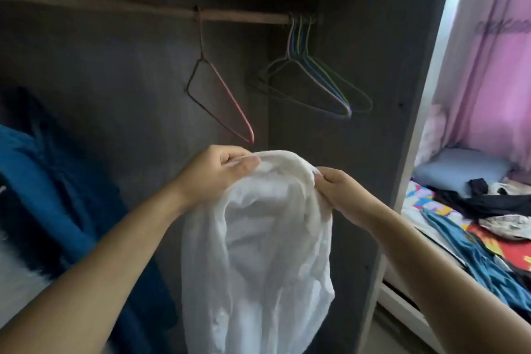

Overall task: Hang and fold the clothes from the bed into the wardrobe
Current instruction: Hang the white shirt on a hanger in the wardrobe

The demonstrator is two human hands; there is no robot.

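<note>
The white garment (258,238) hangs in front of the open wardrobe (359,152), held up by both hands at its top edge. The left hand (218,172) pinches a fold of the fabric between thumb and curled fingers. The right hand (342,192) grips the opposite side of the same edge, fingers curled round bunched cloth. Between the two grips the edge arches upward; below the fingers the cloth falls in loose, deep folds.

Handling estimate: the fabric appears thin, light and fully limp. It offers no stiffness, so it takes whatever shape the grip gives it. It looks smooth enough to slide through a loose pinch, so firm pinches are advisable. Breakage is not a concern; creasing is.

Recommended hold: take the garment at the shoulder seams or collar, one point per hand, and spread the hands apart to open the neck. Which part of the garment the fingers currently hold cannot be determined.

The pink hanger (221,95) hangs on the rail (244,17) just above and beyond the left fingers. A cluster of hangers (316,80) hangs above the right fingers. Further clothes (488,224) lie on the bed (416,210), well to the right of the right hand.
</note>
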